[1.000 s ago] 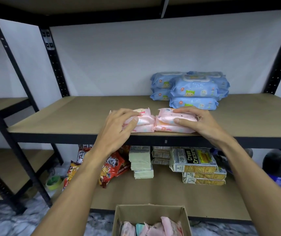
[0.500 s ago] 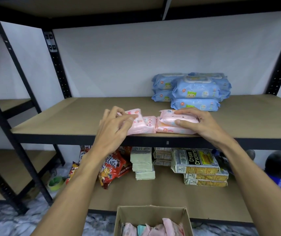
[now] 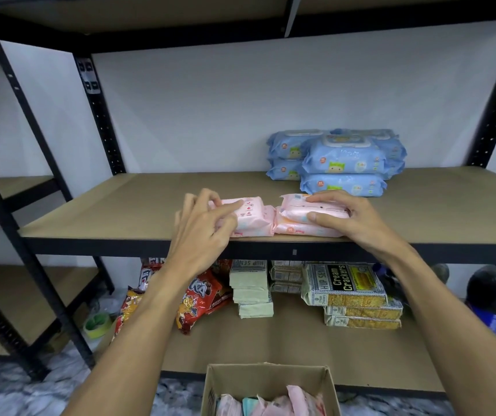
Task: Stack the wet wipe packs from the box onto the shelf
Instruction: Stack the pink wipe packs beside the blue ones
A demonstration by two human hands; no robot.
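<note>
Firstly, side rack [image 3: 6, 187]: separate black-framed unit at the far left, apart from the working shelf.
Shelf [image 3: 120, 205]: brown board on a black frame. Bare board runs from the left upright to the left hand.
Snack bags [image 3: 201, 292]: red, lying on the lower board, below the left hand.
Left hand [image 3: 201, 232]: fingers curled over the top and left end of the upper pack of the left pink stack [image 3: 252, 220], thumb at its near side. The hand grips that pack.
Left pink stack: two packs, flat, long axis left to right, parallel to the shelf's front edge and just behind it. The upper pack sits slightly left of the lower one.
Box [image 3: 264, 382]: open cardboard, at the bottom of the view in front of the shelving. Pink packs and a teal one stand tilted inside.
Right pink stack [image 3: 307, 228]: two packs, flat, long axis left to right, left end touching the left pink stack, near side close to the front edge.
Right hand [image 3: 361, 223]: fingers flat along the top of the upper pack, thumb pressed on its near face, pinching the pack between them.
Blue packs [image 3: 343, 163]: stacked two high at the rear, lids up, long axis left to right. A bare strip separates them from the pink stacks.
Cracker packs [image 3: 346, 283]: stacked on the lower board.
Open room, right: bare board from the right hand to the right upright.
</note>
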